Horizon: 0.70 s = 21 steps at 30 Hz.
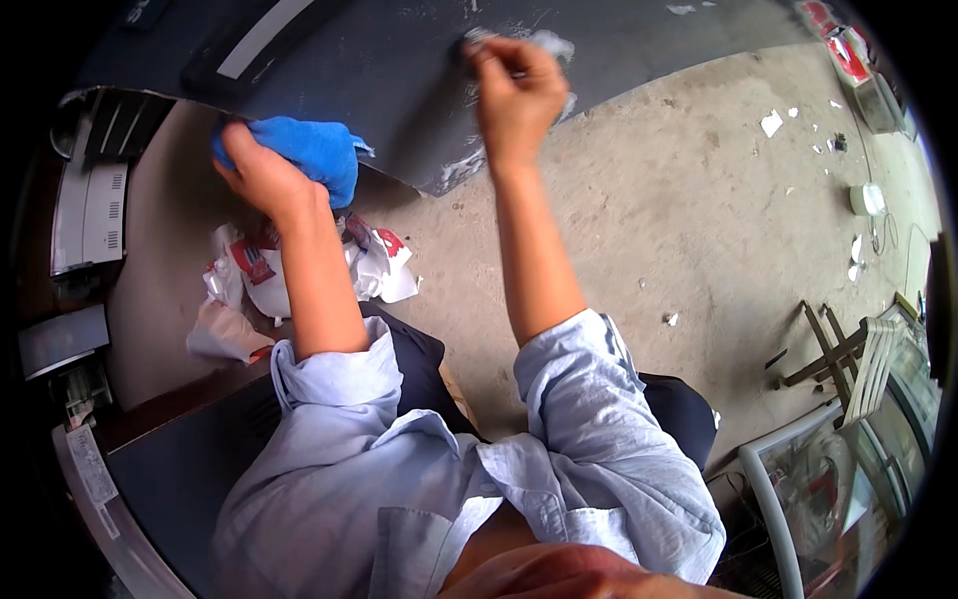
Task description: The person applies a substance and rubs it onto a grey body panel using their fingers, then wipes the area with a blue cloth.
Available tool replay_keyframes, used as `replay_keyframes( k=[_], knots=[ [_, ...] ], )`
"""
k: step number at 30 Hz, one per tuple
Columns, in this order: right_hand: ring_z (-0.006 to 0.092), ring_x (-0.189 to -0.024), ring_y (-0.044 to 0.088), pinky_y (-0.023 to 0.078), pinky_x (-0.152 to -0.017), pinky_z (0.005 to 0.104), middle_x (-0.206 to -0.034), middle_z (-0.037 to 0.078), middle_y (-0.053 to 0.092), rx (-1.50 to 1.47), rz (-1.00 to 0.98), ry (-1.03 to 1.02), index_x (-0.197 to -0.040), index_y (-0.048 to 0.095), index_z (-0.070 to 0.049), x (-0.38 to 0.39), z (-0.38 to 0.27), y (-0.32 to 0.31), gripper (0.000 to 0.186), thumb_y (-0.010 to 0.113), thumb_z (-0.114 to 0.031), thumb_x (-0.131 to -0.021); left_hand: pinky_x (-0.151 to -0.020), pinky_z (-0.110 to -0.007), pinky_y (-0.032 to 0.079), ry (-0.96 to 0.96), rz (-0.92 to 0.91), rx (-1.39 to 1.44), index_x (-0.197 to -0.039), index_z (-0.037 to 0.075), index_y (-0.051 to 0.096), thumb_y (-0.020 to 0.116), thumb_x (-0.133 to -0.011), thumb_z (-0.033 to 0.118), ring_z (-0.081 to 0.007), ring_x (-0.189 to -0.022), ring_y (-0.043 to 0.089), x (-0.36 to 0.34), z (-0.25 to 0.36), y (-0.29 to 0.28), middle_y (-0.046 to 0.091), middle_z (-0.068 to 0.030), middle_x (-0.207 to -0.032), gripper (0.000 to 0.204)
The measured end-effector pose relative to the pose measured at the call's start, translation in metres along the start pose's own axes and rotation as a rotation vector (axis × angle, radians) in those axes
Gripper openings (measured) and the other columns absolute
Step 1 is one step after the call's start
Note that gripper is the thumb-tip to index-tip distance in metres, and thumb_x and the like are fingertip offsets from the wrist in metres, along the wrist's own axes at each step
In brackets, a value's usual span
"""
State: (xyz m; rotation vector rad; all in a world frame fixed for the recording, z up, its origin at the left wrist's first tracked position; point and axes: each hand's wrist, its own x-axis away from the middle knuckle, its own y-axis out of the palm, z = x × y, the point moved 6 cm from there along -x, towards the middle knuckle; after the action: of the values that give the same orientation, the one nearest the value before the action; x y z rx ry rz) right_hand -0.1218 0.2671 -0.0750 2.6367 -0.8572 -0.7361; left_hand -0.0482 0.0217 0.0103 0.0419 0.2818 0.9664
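Both hands' fingers (491, 52) closed: cloth (314, 150), panel (399, 80).

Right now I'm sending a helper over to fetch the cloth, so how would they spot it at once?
Start at the big dark grey panel lying across the concrete floor. At its near left edge, the left hand grips a bunched blue cloth. It is the only bright blue thing there; the crumpled wrappers just below are white and red.

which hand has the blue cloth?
The left hand: it grips the bunched blue cloth at the edge of the dark panel. The right hand instead pinches something small and whitish against the panel, higher up.
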Motion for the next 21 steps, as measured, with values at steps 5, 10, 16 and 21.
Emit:
replay_keyframes(
  k=[5, 10, 16, 21],
  knots=[
    [0.0137, -0.066, 0.064, 0.051, -0.061, 0.0255, -0.077, 0.007, 0.064, -0.013, 0.083, 0.061, -0.081, 0.072, 0.001, -0.011, 0.001, -0.007, 0.011, 0.08, -0.003, -0.075, -0.091, -0.044, 0.049, -0.018, 0.004, 0.038, -0.138, 0.008, 0.046, 0.06, -0.083, 0.042, -0.0329, -0.106, 0.059, 0.001, -0.005, 0.001, 0.055, -0.0188, -0.128, 0.067],
    [0.0138, -0.066, 0.065, 0.052, -0.062, 0.0253, -0.076, 0.007, 0.068, 0.043, 0.07, 0.002, -0.083, 0.073, 0.0, -0.008, 0.004, -0.004, 0.009, 0.078, -0.004, -0.077, -0.092, -0.045, 0.048, -0.008, -0.017, 0.051, -0.137, 0.007, 0.046, 0.06, -0.083, 0.042, -0.0336, -0.108, 0.058, -0.001, -0.001, 0.0, 0.055, -0.0191, -0.129, 0.066],
    [0.0147, -0.067, 0.066, 0.053, -0.064, 0.0272, -0.075, 0.008, 0.068, 0.043, 0.081, 0.044, -0.082, 0.073, -0.001, -0.012, 0.012, -0.016, 0.006, 0.077, -0.003, -0.077, -0.092, -0.044, 0.048, -0.03, 0.042, -0.017, -0.136, 0.007, 0.047, 0.059, -0.083, 0.043, -0.0332, -0.107, 0.059, 0.007, -0.001, 0.003, 0.055, -0.0187, -0.129, 0.065],
    [0.0122, -0.064, 0.067, 0.052, -0.061, 0.025, -0.07, 0.008, 0.07, -0.024, -0.135, 0.226, -0.081, 0.073, 0.0, 0.002, -0.006, 0.001, 0.008, 0.078, -0.002, -0.076, -0.09, -0.043, 0.049, 0.011, 0.017, 0.031, -0.132, 0.005, 0.049, 0.06, -0.083, 0.042, -0.0312, -0.106, 0.059, -0.001, -0.002, -0.002, 0.055, -0.0179, -0.127, 0.063]
  ],
)
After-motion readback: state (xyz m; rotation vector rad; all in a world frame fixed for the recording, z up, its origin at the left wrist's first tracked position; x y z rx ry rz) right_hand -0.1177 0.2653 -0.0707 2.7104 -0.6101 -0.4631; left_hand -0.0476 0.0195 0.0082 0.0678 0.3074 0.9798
